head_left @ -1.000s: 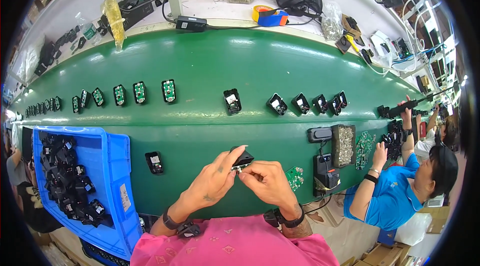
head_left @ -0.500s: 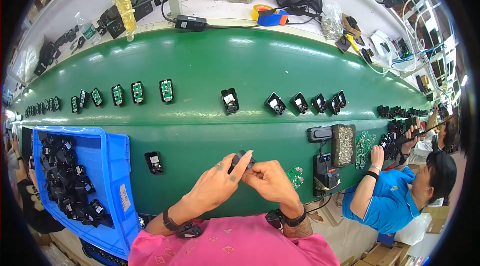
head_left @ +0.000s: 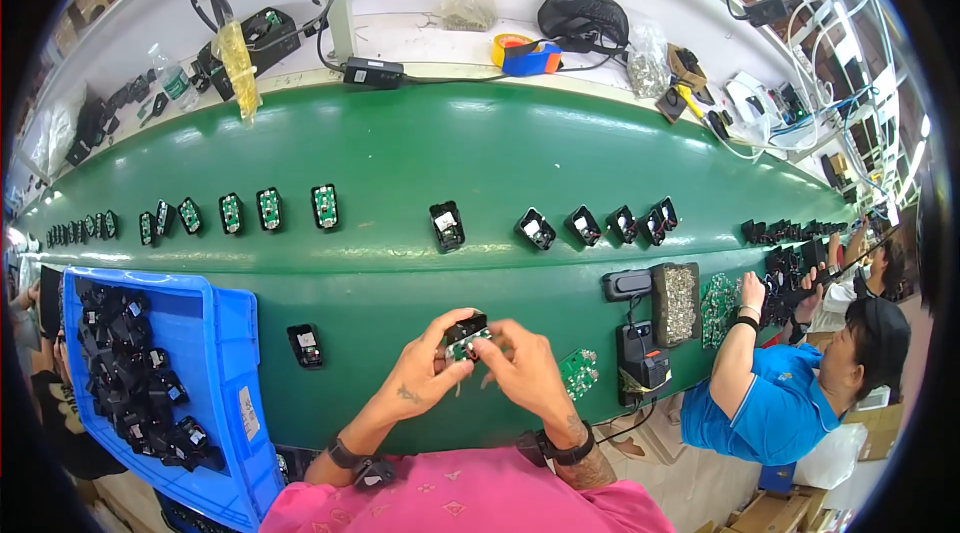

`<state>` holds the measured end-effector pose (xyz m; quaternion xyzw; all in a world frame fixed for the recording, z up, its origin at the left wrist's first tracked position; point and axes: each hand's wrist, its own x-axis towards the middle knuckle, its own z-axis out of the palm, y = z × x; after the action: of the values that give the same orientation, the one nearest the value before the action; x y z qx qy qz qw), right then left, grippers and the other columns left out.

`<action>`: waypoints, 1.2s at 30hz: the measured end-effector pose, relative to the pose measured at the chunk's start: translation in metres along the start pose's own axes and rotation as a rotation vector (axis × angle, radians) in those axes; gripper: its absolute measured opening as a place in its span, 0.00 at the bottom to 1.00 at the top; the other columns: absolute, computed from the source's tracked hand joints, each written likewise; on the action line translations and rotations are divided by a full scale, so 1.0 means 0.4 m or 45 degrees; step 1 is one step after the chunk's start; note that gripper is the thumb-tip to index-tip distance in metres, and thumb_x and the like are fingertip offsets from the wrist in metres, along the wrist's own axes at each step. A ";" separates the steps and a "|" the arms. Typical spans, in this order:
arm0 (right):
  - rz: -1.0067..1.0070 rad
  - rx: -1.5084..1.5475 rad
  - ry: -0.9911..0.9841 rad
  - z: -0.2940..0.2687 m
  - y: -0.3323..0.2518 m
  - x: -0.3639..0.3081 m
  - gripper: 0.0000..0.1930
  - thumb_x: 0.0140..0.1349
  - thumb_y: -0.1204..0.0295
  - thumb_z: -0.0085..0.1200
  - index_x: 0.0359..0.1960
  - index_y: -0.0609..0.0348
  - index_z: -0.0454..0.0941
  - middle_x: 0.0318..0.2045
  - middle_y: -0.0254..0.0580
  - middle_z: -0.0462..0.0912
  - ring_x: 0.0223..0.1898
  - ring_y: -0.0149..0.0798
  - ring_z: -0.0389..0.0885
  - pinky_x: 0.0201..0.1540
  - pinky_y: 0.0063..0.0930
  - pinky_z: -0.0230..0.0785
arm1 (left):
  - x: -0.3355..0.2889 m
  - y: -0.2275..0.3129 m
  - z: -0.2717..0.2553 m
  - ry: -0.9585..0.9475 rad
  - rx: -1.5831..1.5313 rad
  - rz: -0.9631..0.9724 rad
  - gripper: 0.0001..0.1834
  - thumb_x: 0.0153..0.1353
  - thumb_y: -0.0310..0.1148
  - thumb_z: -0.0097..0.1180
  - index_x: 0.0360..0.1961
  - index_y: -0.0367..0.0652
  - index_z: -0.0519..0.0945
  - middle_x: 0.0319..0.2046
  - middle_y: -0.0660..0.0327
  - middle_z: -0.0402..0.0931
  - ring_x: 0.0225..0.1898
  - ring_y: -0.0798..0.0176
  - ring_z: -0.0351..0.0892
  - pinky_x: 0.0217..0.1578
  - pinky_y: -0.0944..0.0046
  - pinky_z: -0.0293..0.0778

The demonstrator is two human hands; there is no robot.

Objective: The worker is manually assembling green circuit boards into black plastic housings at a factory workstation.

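Note:
Above the green bench, both my hands meet at a small black plastic case (head_left: 470, 321) with a green circuit board (head_left: 463, 345) at its near side. My left hand (head_left: 425, 373) grips the case, its thumb low against the board. From the other side, my right hand (head_left: 522, 365) has its thumb and fingers closed at the board's edge, slightly blurred. A black case with a white part inside (head_left: 306, 345) lies to the left. Right of my right hand, loose green circuit boards (head_left: 578, 373) rest on the bench.
A blue crate (head_left: 232, 363) full of black cases stands at left. Across the bench runs a row of cases, some with green boards (head_left: 324, 206), others without (head_left: 447, 225). At right are a tray of small metal parts (head_left: 676, 303), a black device (head_left: 643, 358) and a co-worker in blue (head_left: 760, 403).
The case in my hands has turned, so the green board on it now shows. My right hand has shifted from pinching below the case to its right side. The whole view has shifted slightly.

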<state>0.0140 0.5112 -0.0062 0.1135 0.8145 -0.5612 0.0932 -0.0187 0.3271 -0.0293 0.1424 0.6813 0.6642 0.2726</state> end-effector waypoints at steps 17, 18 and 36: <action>-0.181 0.337 0.003 0.030 0.057 0.002 0.10 0.64 0.73 0.60 0.26 0.66 0.77 0.19 0.36 0.74 0.20 0.26 0.65 0.23 0.24 0.57 | 0.015 -0.054 0.010 0.326 0.253 0.367 0.31 0.54 0.20 0.64 0.60 0.46 0.75 0.59 0.53 0.70 0.48 0.61 0.81 0.41 0.65 0.81; -0.192 0.348 -0.035 0.027 0.049 0.002 0.10 0.64 0.73 0.60 0.26 0.66 0.77 0.19 0.36 0.74 0.20 0.26 0.65 0.23 0.24 0.57 | 0.014 -0.053 0.015 0.325 0.296 0.359 0.29 0.54 0.19 0.63 0.59 0.43 0.75 0.60 0.54 0.67 0.50 0.60 0.81 0.43 0.65 0.82; -0.306 0.032 0.175 0.056 0.016 0.008 0.11 0.67 0.70 0.56 0.29 0.64 0.79 0.16 0.38 0.73 0.19 0.26 0.69 0.22 0.27 0.61 | 0.019 -0.036 0.038 0.533 0.129 0.391 0.28 0.60 0.15 0.49 0.64 0.35 0.70 0.53 0.50 0.78 0.47 0.61 0.83 0.47 0.64 0.79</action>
<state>0.0133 0.4926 -0.0206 0.0545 0.8196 -0.5694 -0.0323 -0.0141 0.3429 -0.0444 0.1173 0.7257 0.6778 0.0142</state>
